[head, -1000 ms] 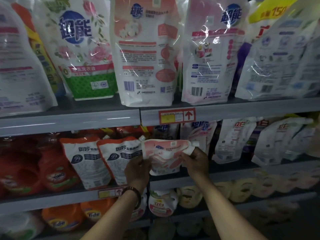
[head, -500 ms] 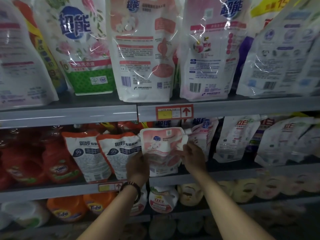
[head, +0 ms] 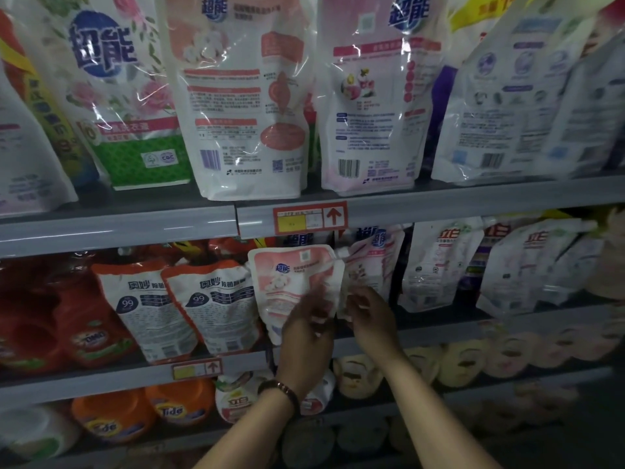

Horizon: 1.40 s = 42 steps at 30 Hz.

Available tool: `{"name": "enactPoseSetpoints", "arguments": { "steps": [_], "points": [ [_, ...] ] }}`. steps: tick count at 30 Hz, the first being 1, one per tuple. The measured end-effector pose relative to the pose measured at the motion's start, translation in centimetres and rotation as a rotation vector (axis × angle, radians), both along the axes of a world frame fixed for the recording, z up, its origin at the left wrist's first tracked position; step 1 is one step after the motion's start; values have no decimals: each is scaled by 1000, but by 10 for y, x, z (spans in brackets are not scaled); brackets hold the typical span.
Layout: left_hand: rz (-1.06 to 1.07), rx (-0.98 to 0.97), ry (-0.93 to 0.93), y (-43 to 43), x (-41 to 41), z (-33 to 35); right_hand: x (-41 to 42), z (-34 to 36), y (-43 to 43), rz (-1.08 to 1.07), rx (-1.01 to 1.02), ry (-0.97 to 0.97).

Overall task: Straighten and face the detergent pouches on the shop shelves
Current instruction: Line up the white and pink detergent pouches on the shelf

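While it stands on the grey metal middle shelf (head: 101, 379), just beside two orange-topped white pouches (head: 209, 306), the glossy pink-and-white spouted detergent pouch (head: 294, 282) faces forward, its film creased and its spout at the upper right.

Right hand (head: 372, 313): fingers curled onto the pouch's right edge, grasping it.

Left hand (head: 304, 333): covers the lower right corner; fingers motion-blurred, grip cannot be told.

Above: large crinkled glossy pouches (head: 243, 96), tops cut off.
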<state>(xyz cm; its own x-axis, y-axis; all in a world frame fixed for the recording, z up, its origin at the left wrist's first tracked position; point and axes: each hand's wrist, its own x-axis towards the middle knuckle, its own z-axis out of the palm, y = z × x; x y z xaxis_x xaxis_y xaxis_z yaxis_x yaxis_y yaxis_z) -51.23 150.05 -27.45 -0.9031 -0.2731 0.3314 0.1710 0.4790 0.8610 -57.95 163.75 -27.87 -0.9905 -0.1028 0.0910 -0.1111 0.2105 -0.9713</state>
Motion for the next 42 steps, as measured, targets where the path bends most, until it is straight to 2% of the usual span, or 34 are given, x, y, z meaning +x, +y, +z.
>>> {"name": "enactPoseSetpoints", "arguments": {
  "steps": [4,10,17,21,24,32,36,42],
  "points": [
    [-152,-148,27,23,-20,26,3,0,15,-59,-12,-37],
    [-76,-258,106,33,-53,62,6,-5,33,-119,-117,-71],
    [-24,-378,-121,36,-80,79,10,-8,52,-136,-154,-168],
    [-15,-473,-167,42,-86,84,10,-12,60,-146,-173,-174],
    [-49,-447,-167,46,-86,85,10,-13,67,-165,-141,-174],
    [-43,-544,70,55,-66,78,4,-5,76,-125,-236,-118],
    [14,-504,102,65,-57,64,-3,2,79,28,-206,-80],
    [-34,-203,130,71,-52,63,-10,11,77,120,-116,-56]
  ]
}}
